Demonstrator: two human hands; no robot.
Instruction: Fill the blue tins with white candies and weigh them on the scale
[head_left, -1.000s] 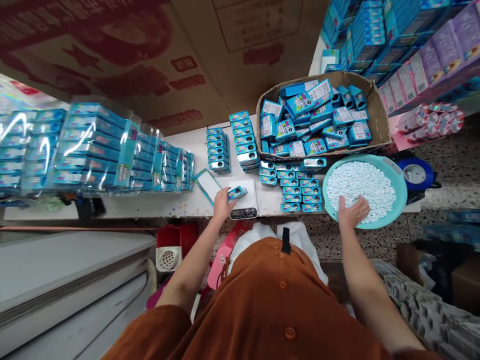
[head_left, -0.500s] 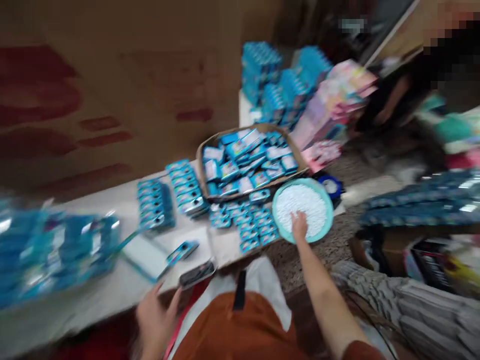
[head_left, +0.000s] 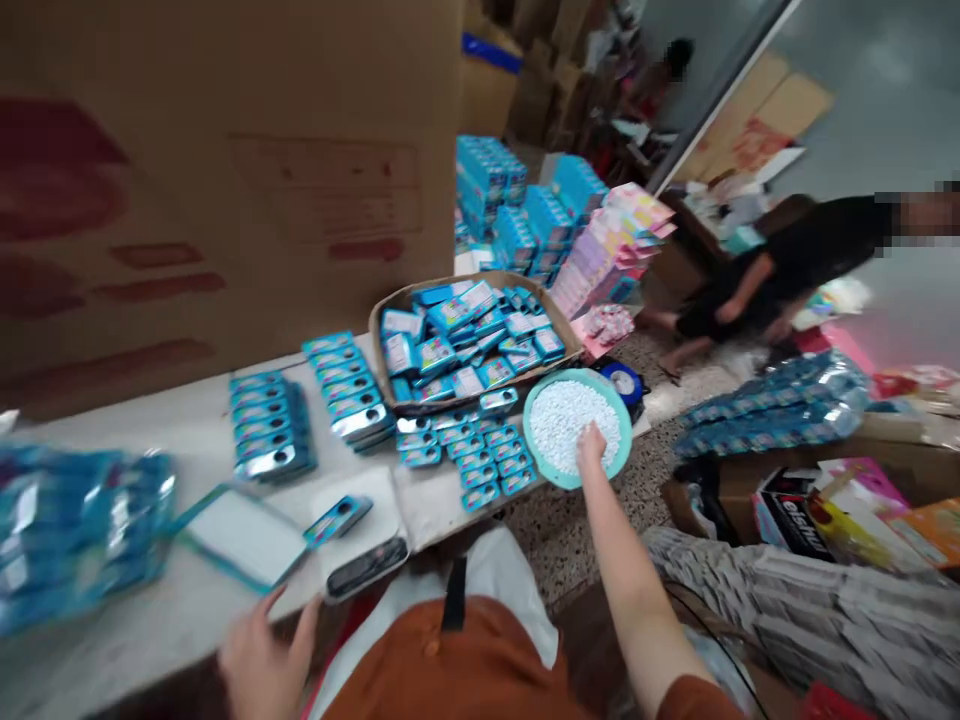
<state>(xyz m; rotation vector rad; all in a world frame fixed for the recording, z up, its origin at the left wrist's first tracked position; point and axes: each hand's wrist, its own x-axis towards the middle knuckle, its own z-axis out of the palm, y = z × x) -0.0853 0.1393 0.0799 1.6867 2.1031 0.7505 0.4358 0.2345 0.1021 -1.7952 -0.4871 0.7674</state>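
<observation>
Surveying your station, I found a large cardboard carton (head_left: 187, 200) with red printing standing behind the tabletop (head_left: 180, 425), and a co-worker (head_left: 772, 270) in dark clothing bent low, well off to the right. On the tabletop you had bagged blue tins (head_left: 82, 525) at the far left, two stacks of blue tins (head_left: 270, 425) near the middle, and a low cardboard tray (head_left: 420, 288) heaped with loose tins. Smaller rows of tins (head_left: 480, 460) sat in front of that tray, just beside a teal bowl (head_left: 529, 430) at the tabletop's right end. The bowl held a layer of white mints (head_left: 562, 420). Your right hand (head_left: 592, 447) was down in the bowl, its fingertips hidden among the mints, so I cannot tell whether it was grasping any or only resting there. Your left hand (head_left: 266, 650) was released, open and empty, near the tabletop's front edge, just below a digital scale (head_left: 366, 567) carrying a single blue tin (head_left: 337, 520). A teal-edged white tray (head_left: 240, 535) lay beside the scale. In my judgement, your low entry inside the bowl's rim was sound practice, since a steep lift risked scattering mints onto the floor. The scale also sat close to the edge, exposed to a careless knock from your left hand.
</observation>
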